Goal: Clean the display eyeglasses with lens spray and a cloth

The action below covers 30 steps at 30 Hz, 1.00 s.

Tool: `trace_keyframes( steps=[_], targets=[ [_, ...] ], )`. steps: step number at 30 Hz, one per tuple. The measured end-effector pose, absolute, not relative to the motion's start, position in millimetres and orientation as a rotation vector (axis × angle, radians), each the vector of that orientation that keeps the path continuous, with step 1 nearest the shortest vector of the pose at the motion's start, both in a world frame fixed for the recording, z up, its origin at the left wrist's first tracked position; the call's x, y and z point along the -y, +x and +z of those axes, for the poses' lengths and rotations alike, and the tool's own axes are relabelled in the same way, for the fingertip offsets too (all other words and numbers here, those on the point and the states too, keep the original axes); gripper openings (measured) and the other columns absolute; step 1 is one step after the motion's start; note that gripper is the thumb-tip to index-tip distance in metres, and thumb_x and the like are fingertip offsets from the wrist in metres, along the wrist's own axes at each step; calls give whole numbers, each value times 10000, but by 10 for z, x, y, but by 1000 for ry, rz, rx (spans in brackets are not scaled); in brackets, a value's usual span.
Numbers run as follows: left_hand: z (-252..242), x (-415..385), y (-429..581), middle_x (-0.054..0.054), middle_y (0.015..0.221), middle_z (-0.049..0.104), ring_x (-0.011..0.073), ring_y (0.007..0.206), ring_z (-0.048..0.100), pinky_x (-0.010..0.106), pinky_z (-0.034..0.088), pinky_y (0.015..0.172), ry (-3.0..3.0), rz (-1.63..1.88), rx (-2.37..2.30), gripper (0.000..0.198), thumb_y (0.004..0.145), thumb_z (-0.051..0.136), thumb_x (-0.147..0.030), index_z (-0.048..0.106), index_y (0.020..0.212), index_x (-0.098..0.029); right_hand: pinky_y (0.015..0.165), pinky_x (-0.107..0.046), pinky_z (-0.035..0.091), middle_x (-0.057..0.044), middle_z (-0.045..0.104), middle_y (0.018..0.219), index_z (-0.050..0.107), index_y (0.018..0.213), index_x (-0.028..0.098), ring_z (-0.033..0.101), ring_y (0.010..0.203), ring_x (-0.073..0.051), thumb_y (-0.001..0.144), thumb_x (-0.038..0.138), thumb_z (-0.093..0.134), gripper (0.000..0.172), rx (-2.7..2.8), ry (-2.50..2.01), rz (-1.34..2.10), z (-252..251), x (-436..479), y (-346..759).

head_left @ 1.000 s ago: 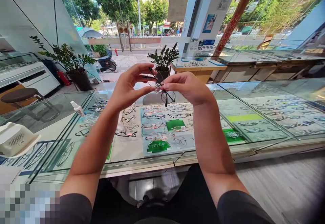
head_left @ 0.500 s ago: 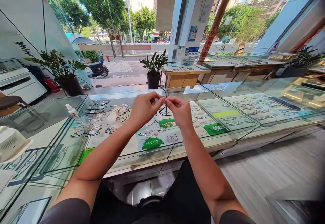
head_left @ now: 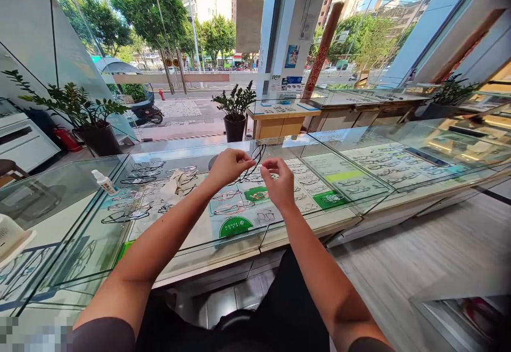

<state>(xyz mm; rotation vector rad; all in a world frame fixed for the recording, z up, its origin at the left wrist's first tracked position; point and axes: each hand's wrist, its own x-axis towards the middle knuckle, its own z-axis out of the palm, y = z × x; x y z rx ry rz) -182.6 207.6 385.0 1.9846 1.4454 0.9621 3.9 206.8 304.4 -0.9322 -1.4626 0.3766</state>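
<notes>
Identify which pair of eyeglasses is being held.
The black-framed eyeglasses raised in the person's left hand, above the glass display counter; the other pairs in view rest unheld.

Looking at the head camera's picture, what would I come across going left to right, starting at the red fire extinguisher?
Red fire extinguisher, white bottle, beige cloth, left hand, the dark eyeglasses it holds, right hand, rectangular green card.
</notes>
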Motion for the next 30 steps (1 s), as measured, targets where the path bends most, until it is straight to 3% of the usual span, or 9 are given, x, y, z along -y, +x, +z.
trace_keyframes(
  steps=[5,9,14,17,20,23,30],
  targets=[
    [3832,-2280,-1610,82,917,801,219,807,667,318,426,691,2383,551,-1625,216,956,681,-309,859,998,-192,794,-393,516,-78,728,955,642,1022,230,642,810,-234,903,274,578,142,1486,-1258,235,2614,-2470,747],
    [3713,-2442,-1318,143,1131,832,309,1028,752,363,543,827,2551,205,-1711,264,974,638,-276,861,1088,-195,806,-402,487,-115,734,966,623,986,232,644,847,-268,908,265,520,133,1559,-1408,243,2286,-2623,1079],
    [3529,-2631,-1049,188,1072,836,349,1015,784,418,603,867,2543,18,-1680,244,928,685,-207,861,1088,-154,768,-386,459,-140,738,978,611,1026,223,671,876,-295,961,302,454,187,1492,-1464,228,2140,-2652,1082],
    [3418,-2709,-960,203,1087,834,357,1039,791,441,620,901,2547,-44,-1663,269,930,674,-175,858,1124,-150,700,-352,402,-76,718,846,629,1096,223,632,745,-258,1005,357,452,240,1462,-1463,225,2150,-2631,1046],
    [3333,-2746,-900,212,1087,833,363,1053,796,445,629,915,2551,-99,-1652,291,929,666,-150,848,1157,-135,634,-331,339,33,566,610,647,1115,221,497,566,-209,1042,505,490,332,1409,-1444,244,2185,-2584,1029],
    [3286,-2763,-858,225,1079,829,367,1084,797,431,632,928,2546,-148,-1653,302,923,677,-142,836,1179,-118,603,-328,316,70,455,515,667,1030,224,434,508,-191,1032,654,513,457,1373,-1442,271,2215,-2544,1017],
    [3175,-2831,-804,222,1096,831,359,1121,792,410,624,945,2529,-151,-1653,299,911,689,-142,835,1172,-143,632,-346,419,31,520,504,744,1015,216,559,514,-218,1063,822,342,728,1355,-1383,412,2216,-2519,1013]
  ],
)
